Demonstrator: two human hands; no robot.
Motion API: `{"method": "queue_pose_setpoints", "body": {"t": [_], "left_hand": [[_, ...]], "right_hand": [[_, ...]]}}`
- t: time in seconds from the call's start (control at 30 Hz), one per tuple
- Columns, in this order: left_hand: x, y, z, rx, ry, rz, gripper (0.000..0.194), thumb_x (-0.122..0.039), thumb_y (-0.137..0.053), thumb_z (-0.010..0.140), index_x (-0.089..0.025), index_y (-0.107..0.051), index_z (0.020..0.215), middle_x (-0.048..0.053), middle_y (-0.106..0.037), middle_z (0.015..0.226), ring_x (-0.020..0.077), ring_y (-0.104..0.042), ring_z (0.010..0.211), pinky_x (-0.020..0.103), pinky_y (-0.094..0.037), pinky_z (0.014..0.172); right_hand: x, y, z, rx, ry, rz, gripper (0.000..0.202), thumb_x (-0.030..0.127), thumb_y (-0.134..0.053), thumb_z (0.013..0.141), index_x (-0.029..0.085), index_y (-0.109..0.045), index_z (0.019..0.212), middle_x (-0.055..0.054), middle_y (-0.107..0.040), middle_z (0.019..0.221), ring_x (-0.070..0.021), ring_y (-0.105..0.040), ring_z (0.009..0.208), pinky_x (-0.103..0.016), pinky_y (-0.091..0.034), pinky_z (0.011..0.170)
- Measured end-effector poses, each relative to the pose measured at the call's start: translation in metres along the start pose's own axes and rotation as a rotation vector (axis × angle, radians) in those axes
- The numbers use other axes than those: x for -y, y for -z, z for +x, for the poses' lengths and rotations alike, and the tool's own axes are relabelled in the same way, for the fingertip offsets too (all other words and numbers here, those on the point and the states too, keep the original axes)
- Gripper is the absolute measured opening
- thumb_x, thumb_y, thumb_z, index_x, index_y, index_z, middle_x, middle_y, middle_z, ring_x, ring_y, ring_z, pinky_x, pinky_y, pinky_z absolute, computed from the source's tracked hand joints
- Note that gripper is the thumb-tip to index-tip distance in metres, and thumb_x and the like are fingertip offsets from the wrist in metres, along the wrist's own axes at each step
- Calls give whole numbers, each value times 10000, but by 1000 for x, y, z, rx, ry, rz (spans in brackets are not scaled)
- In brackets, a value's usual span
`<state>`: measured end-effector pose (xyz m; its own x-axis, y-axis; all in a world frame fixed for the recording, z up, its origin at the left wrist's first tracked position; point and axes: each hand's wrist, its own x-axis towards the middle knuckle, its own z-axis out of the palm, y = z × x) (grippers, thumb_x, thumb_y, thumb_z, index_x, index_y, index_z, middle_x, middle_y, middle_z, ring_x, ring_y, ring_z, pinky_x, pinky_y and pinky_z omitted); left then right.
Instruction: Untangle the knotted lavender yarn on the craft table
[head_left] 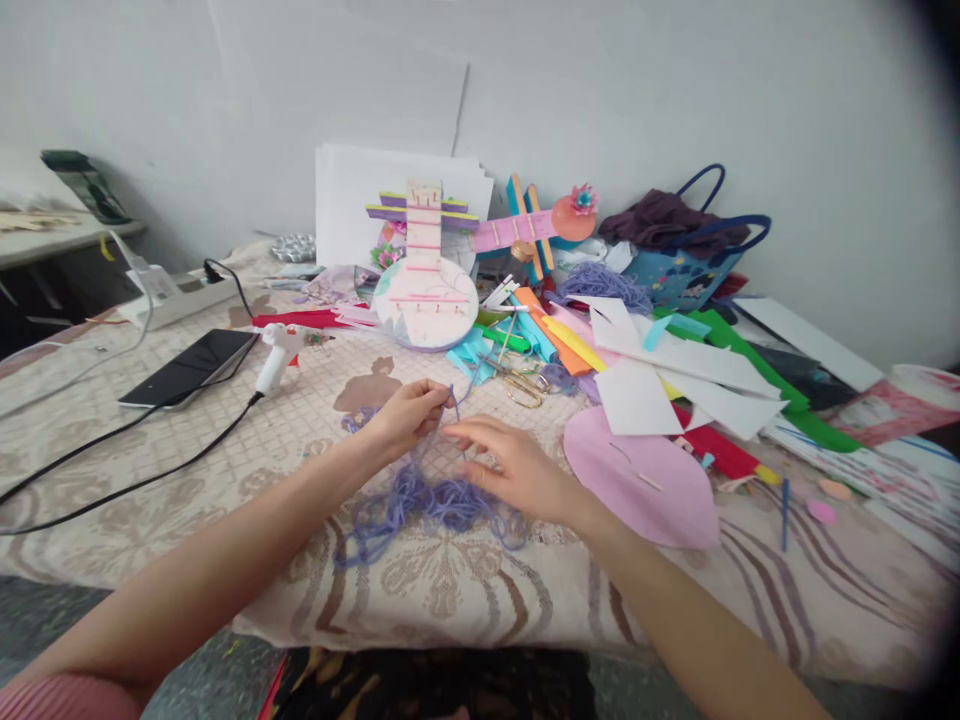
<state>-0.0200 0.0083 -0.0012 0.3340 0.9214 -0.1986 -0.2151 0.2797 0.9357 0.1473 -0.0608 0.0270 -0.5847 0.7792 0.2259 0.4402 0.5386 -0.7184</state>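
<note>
The left hand (411,415) worked pinched yarn (454,506) near the tabletop (420,618) front edge. The right hand (517,468), half-open, looked empty; gentle tension seemed needed next.

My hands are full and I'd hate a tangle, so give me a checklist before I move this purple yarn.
1. Left hand gripping a yarn strand: ok, pinched at the fingertips.
2. Right hand touching the strand: cannot tell; its fingers are spread close by.
3. Yarn pile neatly laid: not ok, loose overlapping loops.
4. Gold-handled scissors in sight: ok, beyond the right hand.
5. Glue gun apart from the yarn pile: ok, off left.
6. Glue gun cold: cannot tell.
</note>
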Motion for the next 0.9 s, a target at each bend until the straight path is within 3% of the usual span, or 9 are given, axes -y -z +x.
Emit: {"method": "queue_pose_setpoints", "body": {"t": [0.07,0.17,0.3,0.43,0.53,0.6,0.73,0.8,0.9], "left_hand": [[-1,1,0,-7,-20,-19,199,-257,-623,737,-130,-513,630,-81,-295,447,8,-206,352,151,-124,344],[-1,1,0,-5,-26,-29,202,-251,-625,737,-128,-513,621,-76,-302,460,9,-203,361,150,-124,343],[-1,1,1,7,-15,-30,191,-238,-615,745,-127,-519,624,-75,-301,463,7,-194,361,151,-115,343],[0,2,1,19,-11,-34,185,-237,-626,731,-127,-511,635,-54,-387,497,0,-211,361,151,-110,340],[2,-1,0,41,-4,-31,186,-224,-638,710,-131,-488,653,-25,-487,573,-7,-244,367,149,-117,341],[4,-5,-2,56,-12,-13,191,-223,-640,704,-137,-472,669,-19,-522,605,-7,-259,368,148,-130,344],[9,-14,-7,98,-53,65,188,-258,-614,725,-146,-465,700,-28,-536,601,-3,-251,356,158,-141,349],[10,-18,-10,112,-78,117,187,-276,-603,731,-147,-469,707,-37,-527,582,1,-250,354,163,-144,351],[10,-21,-14,108,-129,215,170,-274,-586,733,-148,-475,714,-31,-546,606,6,-277,365,164,-175,360]], "right_hand": [[-6,5,-2,14,-43,-94,239,355,-575,802,200,-591,983,-46,-572,988,-113,-527,696,-266,-435,673],[-14,6,-6,225,-49,-157,381,364,-690,684,222,-574,1018,-34,-534,984,-106,-496,659,-237,-403,591],[-14,5,-5,357,58,-201,215,119,-577,720,206,-599,916,-29,-534,932,-138,-514,778,-253,-397,673],[-11,44,-11,337,37,-73,182,80,-510,740,196,-617,831,-4,-574,785,-133,-519,729,-256,-400,671],[-15,84,-21,330,-96,3,238,209,-598,738,214,-630,973,-30,-605,885,-140,-535,733,-256,-417,635],[-20,96,-25,205,-179,44,342,263,-621,732,228,-596,1071,-28,-607,861,-123,-525,658,-249,-418,586],[-32,72,-13,-155,-293,175,214,325,-517,810,185,-600,949,-42,-625,884,-60,-429,475,-217,-363,441],[-36,47,-2,-174,-335,272,212,325,-497,817,166,-591,922,-45,-629,886,-43,-393,425,-209,-339,399],[-40,15,10,-110,-379,399,210,303,-500,809,156,-584,933,2,-595,701,-46,-377,388,-200,-321,379]]}}
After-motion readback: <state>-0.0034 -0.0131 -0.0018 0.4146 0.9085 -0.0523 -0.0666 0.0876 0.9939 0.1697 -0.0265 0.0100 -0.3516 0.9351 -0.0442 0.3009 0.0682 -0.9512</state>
